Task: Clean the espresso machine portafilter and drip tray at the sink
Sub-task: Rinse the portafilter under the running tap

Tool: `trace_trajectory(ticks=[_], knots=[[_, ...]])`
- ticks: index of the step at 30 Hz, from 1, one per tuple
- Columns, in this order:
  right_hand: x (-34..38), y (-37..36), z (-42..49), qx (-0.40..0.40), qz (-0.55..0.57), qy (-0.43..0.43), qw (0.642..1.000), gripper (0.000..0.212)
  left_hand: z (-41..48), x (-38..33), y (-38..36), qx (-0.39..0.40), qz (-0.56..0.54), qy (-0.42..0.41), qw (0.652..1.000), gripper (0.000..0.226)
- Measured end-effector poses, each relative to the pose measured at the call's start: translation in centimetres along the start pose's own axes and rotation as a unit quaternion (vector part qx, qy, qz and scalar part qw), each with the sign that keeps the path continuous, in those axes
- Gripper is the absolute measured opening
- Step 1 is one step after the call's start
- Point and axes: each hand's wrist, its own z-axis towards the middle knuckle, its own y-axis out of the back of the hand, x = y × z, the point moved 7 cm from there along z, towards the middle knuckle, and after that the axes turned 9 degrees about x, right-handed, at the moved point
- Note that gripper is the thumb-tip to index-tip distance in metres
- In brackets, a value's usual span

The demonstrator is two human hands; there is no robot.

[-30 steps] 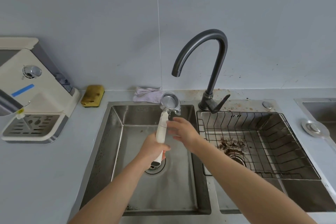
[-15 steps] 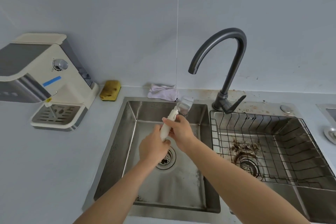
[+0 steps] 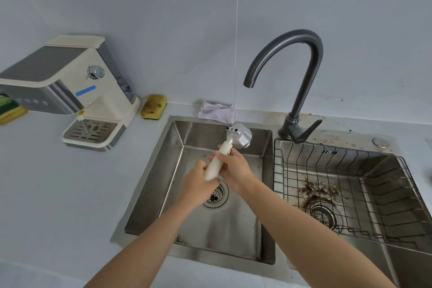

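Rolled over since a second ago, the cream-handled steel portafilter now turns its round head's outer side upward, above the left basin of the stainless double sink. Its handle's butt is gripped in the curled left hand, and the right hand wraps its fingers round the upper part. On the cream espresso machine, marked with a plain blue tape strip, sits the slotted steel drip tray.
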Motion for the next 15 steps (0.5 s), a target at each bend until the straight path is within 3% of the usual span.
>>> trace_trajectory(ticks=[8,15], knots=[[-0.3,0.0,-1.0,0.056,0.009,-0.032,0.998,0.017,-0.7,0.9,-1.1,0.093,-0.119,0.051,0.987,0.031],[-0.4,-0.5,0.7,0.067,-0.083,-0.051,0.993,0.017,0.0,1.1,-1.2,0.196,-0.225,0.046,0.953,0.032]])
